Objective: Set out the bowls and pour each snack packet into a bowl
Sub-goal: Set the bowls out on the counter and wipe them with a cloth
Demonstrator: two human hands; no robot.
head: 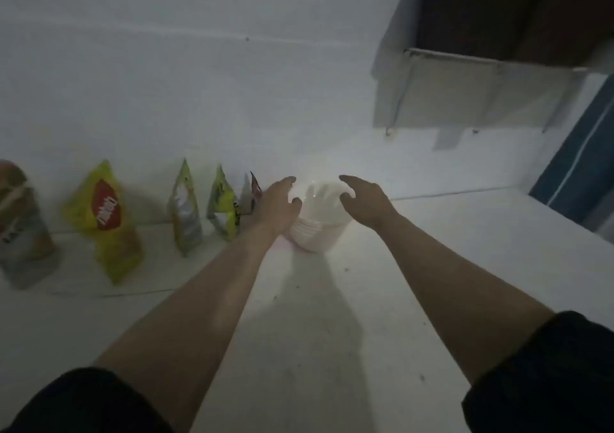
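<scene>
Two hands flank a white nested bowl stack at the counter's back edge, against the wall. Left hand touches its side, fingers loosely curled; right hand hovers open above, gripping nothing. Risk: light, smooth bowls may lift together or tip, and the left wrist could knock the crinkly foil snack packets standing just beside. Blurry, dim.

White countertop across the lower frame, marked with a few dark specks. Pale wall behind it, from nine to twelve o'clock. At one o'clock, wall-mounted shelf on thin metal brackets. At three o'clock, blue striped cloth.
</scene>
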